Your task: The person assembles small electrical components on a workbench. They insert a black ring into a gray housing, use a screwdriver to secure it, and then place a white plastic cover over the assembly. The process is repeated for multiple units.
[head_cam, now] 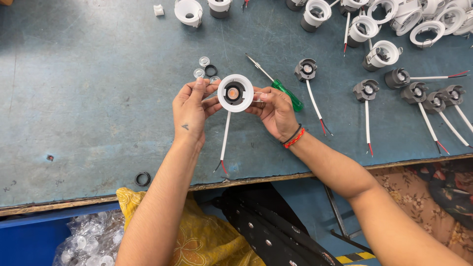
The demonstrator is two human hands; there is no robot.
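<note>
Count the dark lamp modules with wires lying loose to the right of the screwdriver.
6: one beside the green screwdriver, one further right, one above it, three clustered near the right edge. Others may sit past the frame.

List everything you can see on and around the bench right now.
Held lamp: one, white ring, dark core, white lead hanging; between both hands.
Screwdriver: one, green handle; partly under right hand.
Clear lenses: about three, above left hand.
Black rings: two; one by lenses, one near front edge.
Dark cores with leads: about six, right side.
White housings: many, top edge.
Bag of lenses: one, clear; below bench, left.
Bench: blue-grey.
Left hand; right hand, red and black bands.
</note>
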